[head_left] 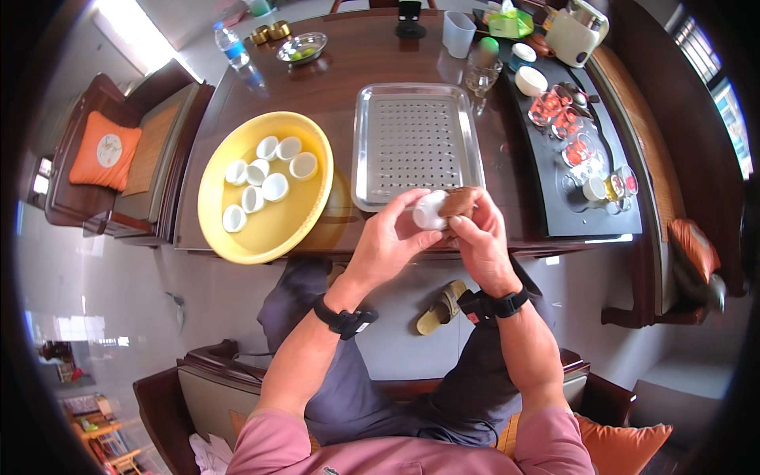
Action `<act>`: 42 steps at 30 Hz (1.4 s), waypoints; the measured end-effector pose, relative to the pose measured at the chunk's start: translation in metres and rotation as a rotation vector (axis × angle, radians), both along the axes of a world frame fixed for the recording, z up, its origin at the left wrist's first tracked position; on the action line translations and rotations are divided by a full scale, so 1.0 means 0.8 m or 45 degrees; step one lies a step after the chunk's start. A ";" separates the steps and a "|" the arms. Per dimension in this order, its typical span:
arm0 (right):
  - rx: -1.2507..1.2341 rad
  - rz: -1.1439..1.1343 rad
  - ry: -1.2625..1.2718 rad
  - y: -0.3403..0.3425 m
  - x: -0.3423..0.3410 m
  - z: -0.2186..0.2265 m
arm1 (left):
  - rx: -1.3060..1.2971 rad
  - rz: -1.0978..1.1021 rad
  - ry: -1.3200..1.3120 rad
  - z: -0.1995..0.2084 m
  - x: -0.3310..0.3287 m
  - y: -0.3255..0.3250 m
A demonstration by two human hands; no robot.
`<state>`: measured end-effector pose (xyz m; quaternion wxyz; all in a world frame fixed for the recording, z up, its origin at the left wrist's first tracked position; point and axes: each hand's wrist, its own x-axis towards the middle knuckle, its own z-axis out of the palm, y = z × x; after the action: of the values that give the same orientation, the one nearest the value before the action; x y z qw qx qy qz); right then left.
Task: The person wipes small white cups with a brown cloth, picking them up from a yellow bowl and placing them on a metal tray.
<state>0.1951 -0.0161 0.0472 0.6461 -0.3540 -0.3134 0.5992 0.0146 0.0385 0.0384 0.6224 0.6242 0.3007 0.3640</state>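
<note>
Just past the table's near edge, my left hand (393, 232) grips a small white cup (430, 210) between thumb and fingers. My right hand (484, 237) holds a brown cloth (458, 203) against the cup's right side. Both are raised by the near end of a silver perforated tray (412, 142), which has nothing on it. To the left stands a yellow basin (265, 242) with several similar white cups (275, 187) inside, some tilted or lying on their sides.
A black tea tray (582, 218) along the right carries glass cups with red contents (565, 122), a white bowl (530, 81) and a kettle (576, 33). Toward the back stand a water bottle (230, 45), a metal dish with green fruit (302, 49), a clear pitcher (458, 35) and a black stand (409, 20).
</note>
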 end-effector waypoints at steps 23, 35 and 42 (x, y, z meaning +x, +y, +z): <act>0.000 -0.115 0.188 0.015 -0.007 -0.023 | 0.038 -0.078 -0.095 -0.016 0.004 -0.007; 0.489 -0.341 -1.118 -0.002 -0.030 -0.020 | 0.452 0.187 0.068 -0.006 0.008 -0.007; -0.147 0.052 -0.563 0.000 -0.021 -0.015 | 0.919 0.099 0.275 0.002 0.001 -0.006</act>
<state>0.1785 -0.0165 0.0355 0.5282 -0.5068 -0.4196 0.5368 0.0153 0.0339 0.0400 0.3128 0.8263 0.2407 0.4019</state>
